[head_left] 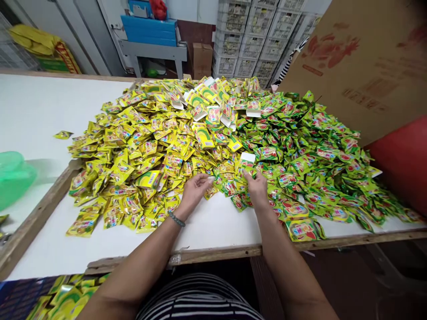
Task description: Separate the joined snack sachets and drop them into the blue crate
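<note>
My right hand (257,189) is closed on a small yellow-green box (246,164), its white end flap (247,157) standing out at the top. To the left, my left hand (196,191) has its fingers pinched together at the near edge of the heap; what they hold, if anything, I cannot make out. Yellow sachets (130,166) pile up on the left side of the table, and green sachets with red fruit pictures (300,169) on the right. Small open cartons (212,115) lie on top of the heap, mostly toward its far middle.
A wooden rim (220,254) edges the white table (220,224). A big cardboard carton (347,66) leans at the right beside a red object (403,162). A green translucent item (15,178) sits left, and a crate of packs (70,298) below. White crates (233,40) stack behind.
</note>
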Tool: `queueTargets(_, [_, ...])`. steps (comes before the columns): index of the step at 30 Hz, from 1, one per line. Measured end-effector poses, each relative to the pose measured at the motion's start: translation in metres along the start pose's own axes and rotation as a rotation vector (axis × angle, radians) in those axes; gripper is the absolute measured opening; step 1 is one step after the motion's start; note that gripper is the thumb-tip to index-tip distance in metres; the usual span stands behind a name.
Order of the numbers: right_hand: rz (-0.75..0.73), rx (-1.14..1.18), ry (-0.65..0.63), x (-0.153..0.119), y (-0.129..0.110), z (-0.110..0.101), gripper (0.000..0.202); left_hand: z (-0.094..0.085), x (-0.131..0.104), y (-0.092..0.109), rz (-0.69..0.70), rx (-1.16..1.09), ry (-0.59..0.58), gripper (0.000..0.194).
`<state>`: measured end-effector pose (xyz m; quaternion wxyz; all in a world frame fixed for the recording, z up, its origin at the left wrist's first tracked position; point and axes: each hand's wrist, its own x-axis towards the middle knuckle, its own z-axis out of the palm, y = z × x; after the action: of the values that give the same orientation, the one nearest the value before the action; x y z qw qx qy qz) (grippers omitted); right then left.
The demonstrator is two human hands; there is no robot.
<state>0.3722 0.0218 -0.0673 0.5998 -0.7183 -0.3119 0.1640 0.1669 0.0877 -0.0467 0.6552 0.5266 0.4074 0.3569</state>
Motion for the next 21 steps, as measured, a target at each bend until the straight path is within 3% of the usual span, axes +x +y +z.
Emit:
queueTargets(3, [0.158,0.230,-0.190,-0.023,-0.011,0.010,0.039,-0.002,-0.002,0.006,0.004,0.011,0.000,0.043])
queueTargets(6, [0.257,0.472,-0.591,-0.056,-0.021,0.022,0.037,-0.007,-0.006,0.013,-0.048,-0.038,-0.090,0.046])
queueTargets(8, [0.297,0.504,-0.760,-0.071,-0.023,0.025,0.039,-0.013,-0.010,0.014,-0.062,-0.073,-0.121,0.047])
queueTargets(10, [0.291,0.498,-0.750,-0.074,-0.023,0.026,0.040,-0.022,-0.016,0.013,-0.051,-0.056,-0.070,0.046])
queueTargets(12, [0.227,0.509,-0.606,-0.069,-0.026,0.027,0.038,-0.029,-0.022,0.009,-0.047,0.002,-0.022,0.045])
queueTargets(15, [0.018,0.451,-0.444,-0.053,-0.037,0.030,0.031,-0.035,-0.030,0.003,-0.062,0.053,-0.073,0.045])
queueTargets(18, [-0.162,0.160,-0.553,-0.042,-0.049,0.035,0.025,-0.035,-0.032,0.001,-0.070,0.008,-0.131,0.046])
queueTargets(21, [-0.208,-0.066,-0.692,-0.038,-0.050,0.037,0.021,-0.037,-0.030,0.001,-0.072,0.026,-0.146,0.046])
